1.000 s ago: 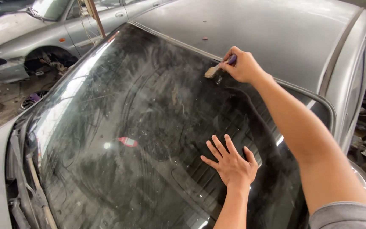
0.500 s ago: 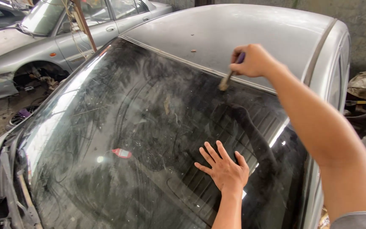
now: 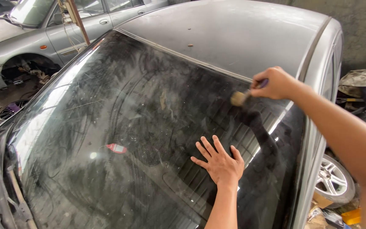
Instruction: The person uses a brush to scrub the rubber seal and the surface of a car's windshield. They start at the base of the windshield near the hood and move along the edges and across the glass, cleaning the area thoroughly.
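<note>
A dusty dark windshield [image 3: 119, 127] of a grey car fills the view. My left hand [image 3: 219, 161] lies flat on the glass with fingers spread, at the lower middle. My right hand [image 3: 274, 82] is closed around a small brush [image 3: 239, 97] with a purple handle; its tan bristles touch the glass just below the top edge of the windshield, near the grey roof [image 3: 234, 34]. A small red and white sticker [image 3: 116, 148] sits on the glass left of my left hand.
A second grey car [image 3: 34, 38] stands at the upper left, with a rusty post [image 3: 78, 21] beside it. Wiper arms [image 3: 9, 186] lie at the windshield's lower left. A wheel [image 3: 333, 180] and clutter sit at the lower right.
My right hand has slid the brush from the top edge of the glass down and to the right. My left hand stays flat on the windshield.
</note>
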